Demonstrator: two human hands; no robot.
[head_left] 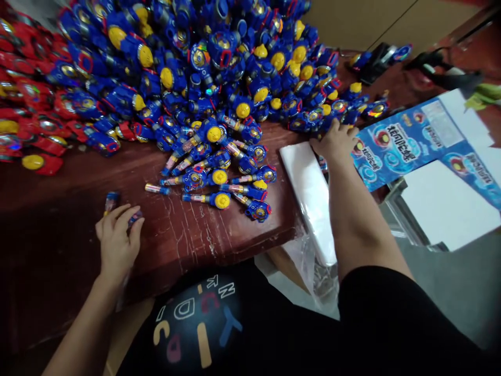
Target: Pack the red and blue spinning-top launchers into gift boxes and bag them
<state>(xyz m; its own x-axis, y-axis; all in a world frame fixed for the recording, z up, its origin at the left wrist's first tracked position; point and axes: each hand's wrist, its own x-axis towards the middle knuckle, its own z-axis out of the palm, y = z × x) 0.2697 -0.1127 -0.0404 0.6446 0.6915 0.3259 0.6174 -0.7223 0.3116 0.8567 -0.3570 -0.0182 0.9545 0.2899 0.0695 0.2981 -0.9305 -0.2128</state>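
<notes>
My left hand [118, 237] is over the front left of the table, fingers curled around a small blue-ended tube [135, 216] that shows between thumb and index finger. Just beyond its fingertips lies another blue-capped tube [111, 200]. A loose tube [157, 189] rests farther right, beside a cluster of blue-and-yellow toys with tube handles [203, 177]. At the right end of the big heap, my right hand [337, 141] reaches down with thumb and fingers apart, against the blue toys [338, 107]. Its fingertips are partly hidden. Beneath that arm lies a stack of clear plastic bags [307, 183].
A large heap of blue toys [219, 47] covers the back of the table [156, 240], with red toys [33, 99] at its left. Printed blue cards [410, 141] and white sheets [450, 203] are on the right. A black object [373, 62] stands behind.
</notes>
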